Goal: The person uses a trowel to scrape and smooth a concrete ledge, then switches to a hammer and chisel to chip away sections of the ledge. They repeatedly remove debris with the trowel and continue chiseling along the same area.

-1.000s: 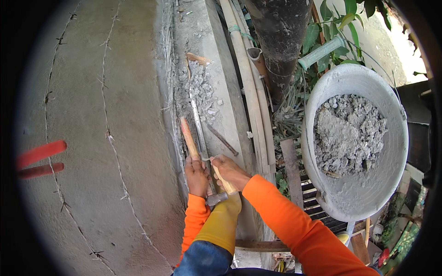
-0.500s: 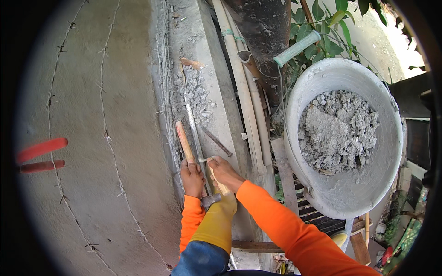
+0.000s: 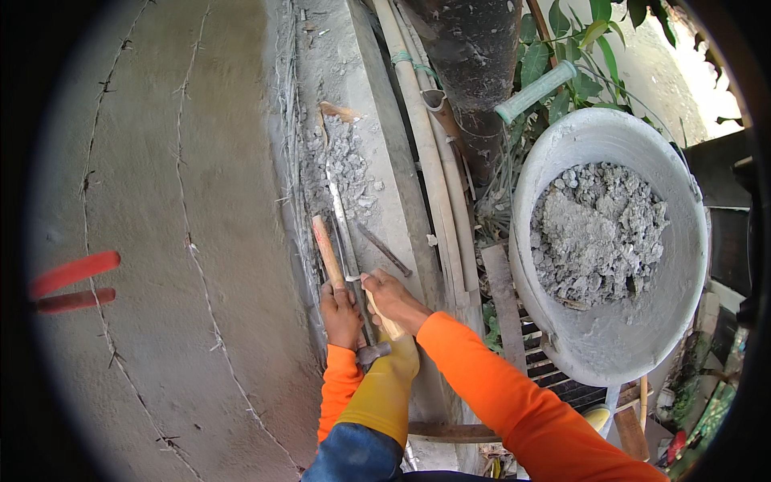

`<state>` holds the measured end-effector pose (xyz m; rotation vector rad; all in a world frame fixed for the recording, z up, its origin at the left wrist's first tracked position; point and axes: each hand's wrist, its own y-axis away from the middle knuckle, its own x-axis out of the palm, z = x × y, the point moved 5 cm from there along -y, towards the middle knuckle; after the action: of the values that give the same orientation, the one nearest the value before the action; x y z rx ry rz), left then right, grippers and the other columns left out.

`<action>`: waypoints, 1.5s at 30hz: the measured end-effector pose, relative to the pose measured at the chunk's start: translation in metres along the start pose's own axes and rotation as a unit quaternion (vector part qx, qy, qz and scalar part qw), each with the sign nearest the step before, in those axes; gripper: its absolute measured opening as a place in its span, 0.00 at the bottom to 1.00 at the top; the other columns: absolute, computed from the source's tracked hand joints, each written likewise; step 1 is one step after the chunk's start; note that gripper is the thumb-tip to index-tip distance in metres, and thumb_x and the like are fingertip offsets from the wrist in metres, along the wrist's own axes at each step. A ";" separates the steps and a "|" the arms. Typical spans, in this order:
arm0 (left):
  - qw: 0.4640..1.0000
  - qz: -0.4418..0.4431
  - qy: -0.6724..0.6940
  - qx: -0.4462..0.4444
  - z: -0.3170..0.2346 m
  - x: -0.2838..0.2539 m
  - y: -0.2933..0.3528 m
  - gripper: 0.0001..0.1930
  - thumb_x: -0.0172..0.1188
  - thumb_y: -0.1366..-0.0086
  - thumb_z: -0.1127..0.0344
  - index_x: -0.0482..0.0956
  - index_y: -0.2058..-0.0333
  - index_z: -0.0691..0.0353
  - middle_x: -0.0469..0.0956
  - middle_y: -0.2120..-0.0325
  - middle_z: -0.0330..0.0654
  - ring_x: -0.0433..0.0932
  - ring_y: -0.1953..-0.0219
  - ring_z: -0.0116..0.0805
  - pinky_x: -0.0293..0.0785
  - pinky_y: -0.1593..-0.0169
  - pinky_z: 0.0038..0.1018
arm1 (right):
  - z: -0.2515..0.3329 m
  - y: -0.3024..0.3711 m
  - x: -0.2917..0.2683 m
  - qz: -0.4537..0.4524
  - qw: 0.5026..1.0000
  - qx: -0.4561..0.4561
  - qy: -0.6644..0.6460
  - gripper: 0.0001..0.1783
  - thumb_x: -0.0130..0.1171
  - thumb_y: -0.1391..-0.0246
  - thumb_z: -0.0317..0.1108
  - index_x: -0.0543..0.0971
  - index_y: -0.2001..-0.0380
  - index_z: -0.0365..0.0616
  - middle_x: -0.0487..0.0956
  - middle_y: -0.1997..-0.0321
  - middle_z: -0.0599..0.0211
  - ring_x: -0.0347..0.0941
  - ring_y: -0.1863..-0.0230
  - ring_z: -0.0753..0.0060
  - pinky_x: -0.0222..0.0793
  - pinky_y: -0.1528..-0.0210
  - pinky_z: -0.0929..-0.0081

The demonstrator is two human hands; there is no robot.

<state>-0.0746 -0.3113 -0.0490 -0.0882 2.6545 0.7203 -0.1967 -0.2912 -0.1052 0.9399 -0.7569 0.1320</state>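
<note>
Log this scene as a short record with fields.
Left hand: closed around a hammer, its head toward the person
Right hand: closed around a pale wooden handle
Ledge: pale bar, darker rod, broken bits
Bucket: at right, part-filled with gray rubble
Boot: yellow, near the hammer's head
Left side: two strands of barbed wire

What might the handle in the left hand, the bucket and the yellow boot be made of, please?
The handle in the left hand looks wooden: smooth and tan, with red marks. The bucket may be plastic or rubber: matt grey, thick-rimmed, though dust leaves that open. The yellow boot seems rubber or soft plastic, from its smooth, low-sheen surface.
</note>
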 end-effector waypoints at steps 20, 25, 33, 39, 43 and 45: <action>0.999 -0.028 -0.037 0.010 0.011 -0.006 -0.003 0.10 0.45 0.18 0.57 0.69 0.55 0.56 0.66 0.77 0.29 0.63 0.82 0.18 0.60 0.82 0.20 | 0.017 -0.029 -0.003 0.112 0.992 0.027 -0.059 0.18 0.48 0.28 0.56 0.71 0.52 0.54 0.68 0.75 0.71 0.65 0.82 0.75 0.63 0.81 0.71; 1.000 -0.019 -0.008 -0.007 0.010 0.000 -0.003 0.10 0.46 0.19 0.55 0.70 0.55 0.53 0.66 0.77 0.28 0.61 0.82 0.17 0.58 0.82 0.20 | -0.001 -0.029 -0.021 0.271 0.919 0.045 -0.282 0.21 0.47 0.28 0.60 0.72 0.50 0.56 0.67 0.77 0.76 0.58 0.85 0.83 0.55 0.85 0.82; 1.000 -0.019 -0.014 0.005 0.010 -0.004 -0.003 0.09 0.45 0.18 0.59 0.69 0.55 0.56 0.66 0.77 0.29 0.63 0.83 0.17 0.60 0.83 0.20 | -0.002 0.012 -0.024 -0.024 0.965 -0.169 0.197 0.24 0.54 0.30 0.48 0.69 0.43 0.38 0.77 0.64 0.55 0.77 0.73 0.61 0.74 0.73 0.60; 1.000 -0.015 -0.017 0.016 0.006 -0.003 -0.004 0.09 0.45 0.18 0.59 0.69 0.56 0.57 0.66 0.78 0.29 0.63 0.82 0.17 0.60 0.82 0.20 | 0.024 0.039 -0.004 -0.107 0.955 -0.179 0.210 0.32 0.56 0.34 0.43 0.59 0.38 0.32 0.77 0.48 0.25 0.78 0.50 0.27 0.73 0.46 0.47; 0.999 -0.015 -0.004 0.046 0.008 -0.005 -0.004 0.10 0.45 0.18 0.59 0.69 0.57 0.59 0.67 0.78 0.30 0.63 0.82 0.18 0.60 0.81 0.20 | 0.034 0.026 0.009 -0.053 0.970 -0.127 0.199 0.34 0.54 0.36 0.38 0.54 0.37 0.31 0.79 0.56 0.22 0.80 0.55 0.25 0.75 0.52 0.44; 0.992 -0.014 -0.061 0.108 0.009 -0.008 -0.007 0.10 0.45 0.18 0.60 0.69 0.57 0.60 0.68 0.78 0.31 0.63 0.82 0.18 0.61 0.81 0.21 | 0.040 0.019 0.017 -0.053 0.962 -0.143 0.228 0.34 0.54 0.36 0.37 0.52 0.37 0.30 0.79 0.58 0.23 0.80 0.54 0.25 0.74 0.51 0.43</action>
<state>-0.0633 -0.3131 -0.0566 -0.0222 2.5887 0.4111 -0.2132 -0.3141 -0.0675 0.6375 -0.2859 0.1349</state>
